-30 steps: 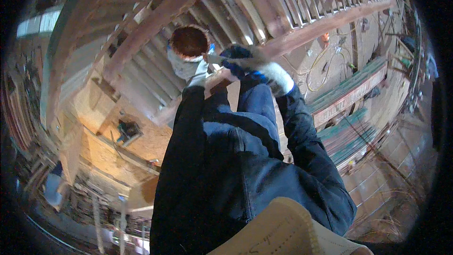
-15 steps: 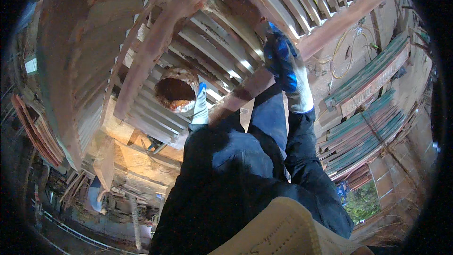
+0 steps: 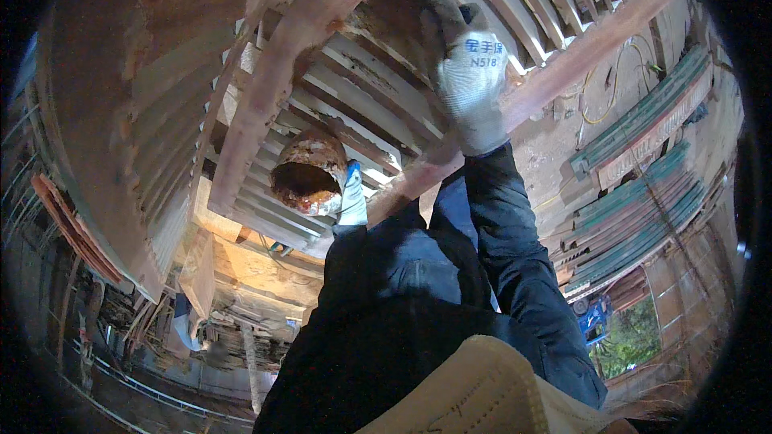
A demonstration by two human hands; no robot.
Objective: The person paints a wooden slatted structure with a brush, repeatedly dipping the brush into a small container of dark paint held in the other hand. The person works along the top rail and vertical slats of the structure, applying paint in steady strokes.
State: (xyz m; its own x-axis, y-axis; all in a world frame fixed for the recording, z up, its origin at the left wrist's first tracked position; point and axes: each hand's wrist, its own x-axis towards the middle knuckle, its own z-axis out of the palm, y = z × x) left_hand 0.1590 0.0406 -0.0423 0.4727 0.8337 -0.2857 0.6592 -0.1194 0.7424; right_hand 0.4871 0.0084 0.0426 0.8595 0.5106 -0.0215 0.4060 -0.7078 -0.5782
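Observation:
My left hand (image 3: 352,202), in a white glove with blue-coated fingers, grips the side of a rusty, paint-crusted can (image 3: 312,173). The can is tilted, and its open mouth shows a reddish-brown inside. Beyond it, my right hand (image 3: 468,72), gloved alike with its back up, reaches over a slatted wooden frame (image 3: 366,72). Its fingers are bent and partly hidden over a dark brown patch on the slats; whatever they hold is out of sight. The frame's rails (image 3: 289,72) look reddish brown, while many slats are pale.
More pale slats (image 3: 531,0) continue at the upper right. Stacks of green and reddish boards (image 3: 635,217) lie to the right, with a yellow cord (image 3: 603,104) on the floor. A large curved wooden panel (image 3: 96,128) stands at the left. Bare timber (image 3: 241,261) is below the frame.
My right hand has moved up and left over the slats and turned so the glove's back shows. The can and my left hand have shifted slightly right and down in view.

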